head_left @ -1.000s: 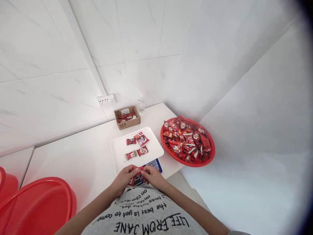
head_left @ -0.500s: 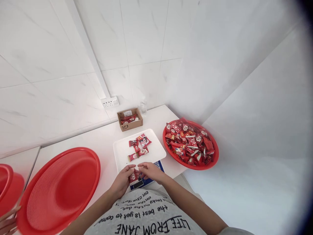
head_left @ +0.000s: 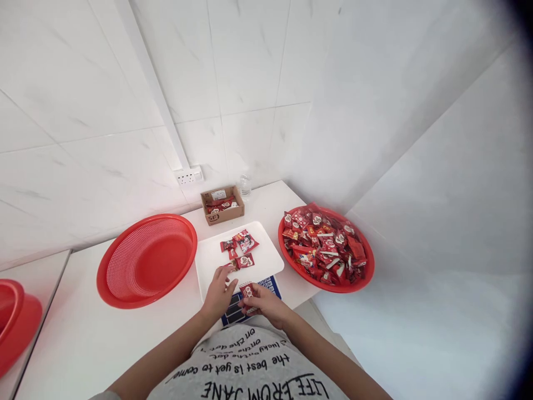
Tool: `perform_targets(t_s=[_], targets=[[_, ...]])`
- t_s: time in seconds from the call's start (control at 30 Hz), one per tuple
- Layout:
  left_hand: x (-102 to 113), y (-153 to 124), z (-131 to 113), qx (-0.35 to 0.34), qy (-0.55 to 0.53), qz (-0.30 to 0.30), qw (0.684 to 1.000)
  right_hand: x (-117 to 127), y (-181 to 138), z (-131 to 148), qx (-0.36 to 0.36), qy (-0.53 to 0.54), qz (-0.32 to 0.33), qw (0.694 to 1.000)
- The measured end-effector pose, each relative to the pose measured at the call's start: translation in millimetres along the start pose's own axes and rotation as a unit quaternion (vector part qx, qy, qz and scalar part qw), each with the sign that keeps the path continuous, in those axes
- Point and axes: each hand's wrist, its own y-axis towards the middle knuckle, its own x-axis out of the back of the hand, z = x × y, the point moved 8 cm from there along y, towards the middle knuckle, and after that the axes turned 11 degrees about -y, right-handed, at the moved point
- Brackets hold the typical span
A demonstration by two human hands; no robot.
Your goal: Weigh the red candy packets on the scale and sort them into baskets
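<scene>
A white tray (head_left: 266,262) sits on a blue-faced scale (head_left: 271,285) at the table's near edge, with several red candy packets (head_left: 241,248) on it. My left hand (head_left: 219,290) reaches onto the tray's near side, fingers bent beside a packet lying there (head_left: 231,265); nothing shows in its grip. My right hand (head_left: 262,303) is closed on a small red candy packet (head_left: 247,291) just above the scale's keypad. A round red basket (head_left: 366,261) heaped with red packets stands to the right.
An empty red mesh basket (head_left: 125,278) lies left of the tray. A small cardboard box (head_left: 227,214) with packets, a clear bottle (head_left: 245,186) and a wall socket (head_left: 189,176) are at the back. Another red basket (head_left: 16,322) shows at the far left.
The empty red basket has come from the lower left onto the table beside the tray. My left hand moved forward onto the tray; my right hand now holds the packet alone.
</scene>
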Motion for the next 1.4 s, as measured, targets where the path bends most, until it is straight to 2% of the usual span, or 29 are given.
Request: perform_targets(t_s=[0.13,0.23,0.43,0.6,0.67,0.8,0.87,1.0,1.07,1.17,1.4], targets=[[15,22,8,-0.023,0.117,0.007,0.993,13,-9,-10,-0.009,-0.001,-0.026,1.0],[22,39,8,-0.034,0.161,0.008,0.986,20,-13,-11,-0.007,-0.008,-0.039,0.999],[14,63,1,-0.081,0.199,0.046,0.975,32,-15,-3,0.005,-0.008,-0.07,0.997],[2,65,-2,-0.119,0.187,0.108,0.969,36,-17,0,0.005,-0.003,-0.081,0.997],[1,66,-6,-0.14,0.203,0.107,0.963,36,-17,-1,0.0,-0.002,-0.083,0.997],[-8,75,-19,-0.195,0.31,0.066,0.928,37,-16,-2,-0.006,-0.002,-0.084,0.996],[-21,84,-19,-0.193,0.377,0.063,0.904,37,-14,-2,-0.003,-0.002,-0.083,0.997],[-49,98,-4,-0.146,0.48,0.124,0.856,36,-11,-1,0.006,-0.005,-0.078,0.997],[-56,100,6,-0.126,0.509,0.154,0.837,37,-10,-3,0.006,-0.008,-0.08,0.997],[-57,96,14,-0.135,0.526,0.171,0.822,42,-8,-9,0.003,-0.009,-0.085,0.996],[-45,79,16,-0.215,0.525,0.229,0.791,45,-4,-13,-0.007,-0.01,-0.08,0.997]])
